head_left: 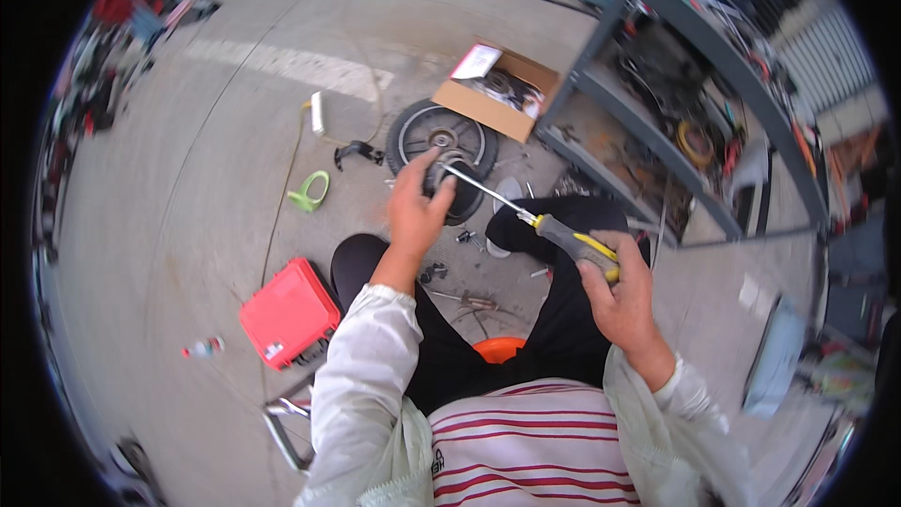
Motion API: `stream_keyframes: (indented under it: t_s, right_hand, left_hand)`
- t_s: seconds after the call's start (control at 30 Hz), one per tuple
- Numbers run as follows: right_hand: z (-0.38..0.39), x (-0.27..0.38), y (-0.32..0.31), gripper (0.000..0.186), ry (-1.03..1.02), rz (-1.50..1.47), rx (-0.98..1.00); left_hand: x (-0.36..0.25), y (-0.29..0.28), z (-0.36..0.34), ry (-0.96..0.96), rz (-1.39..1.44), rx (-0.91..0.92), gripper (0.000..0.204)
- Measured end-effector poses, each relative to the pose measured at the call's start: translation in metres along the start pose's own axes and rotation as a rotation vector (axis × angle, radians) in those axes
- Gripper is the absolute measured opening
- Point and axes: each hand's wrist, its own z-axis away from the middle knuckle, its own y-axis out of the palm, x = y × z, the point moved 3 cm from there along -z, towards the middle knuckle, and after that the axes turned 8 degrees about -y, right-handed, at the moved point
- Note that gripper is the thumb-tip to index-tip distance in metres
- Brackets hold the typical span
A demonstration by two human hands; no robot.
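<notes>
A person bends over the middle of a concrete floor (206, 225), the right grip (622, 293) closed around the handle of a yellow-and-grey screwdriver (563, 235). Its shaft runs to a dark round part (462, 195), which the left grip (418, 207) pinches between thumb and fingers. Directly behind the part, a wheel (443, 137) lies flat, crowding the spot; whether the two touch cannot be told. An open carton (483, 113) stands just past the wheel, near a grey rack (648, 152) loaded with clutter toward the floor's right edge. Loose pieces (469, 238) are scattered between the person's knees, and an orange object (498, 348) shows between the thighs. Left of the wheel lie a black bracket (358, 153), a green ring (310, 193) and a white bar (316, 114). A red case (291, 313) lies beside the left leg, with a small bottle (204, 347) closer to the floor's left edge, which heaped goods (80, 103) line.
</notes>
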Motion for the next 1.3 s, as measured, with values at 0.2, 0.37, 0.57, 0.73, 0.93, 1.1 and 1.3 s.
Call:
stream_keyframes:
  t_s: [0.2,0.37,0.57,0.73,0.93,1.1,1.3]
  right_hand:
    - [0.000,-0.015,0.014,0.034,0.643,-0.902,0.045]
    - [0.004,-0.002,0.011,0.026,-0.112,0.069,-0.033]
    - [0.007,0.003,0.018,0.024,0.596,-0.930,0.111]
    - [0.002,0.034,0.019,0.027,-0.324,0.211,0.017]
    - [-0.004,0.020,0.030,0.050,0.858,-0.971,0.148]
    - [-0.012,0.027,0.034,0.030,0.052,-0.356,0.077]
    - [-0.025,0.032,0.022,0.035,0.594,-0.844,0.242]
  left_hand:
    - [-0.004,0.000,-0.008,0.069,0.034,-0.032,0.046]
    - [-0.013,-0.009,-0.002,0.106,0.057,-0.091,0.046]
    - [-0.012,-0.023,0.003,0.071,0.105,-0.157,0.046]
    - [-0.008,-0.034,0.004,0.034,0.164,-0.198,0.046]
    - [-0.010,-0.047,-0.001,0.079,0.114,-0.211,0.046]
    - [-0.003,-0.046,-0.002,0.014,0.180,-0.175,0.045]
    - [0.003,-0.047,-0.006,-0.051,0.221,-0.152,0.046]
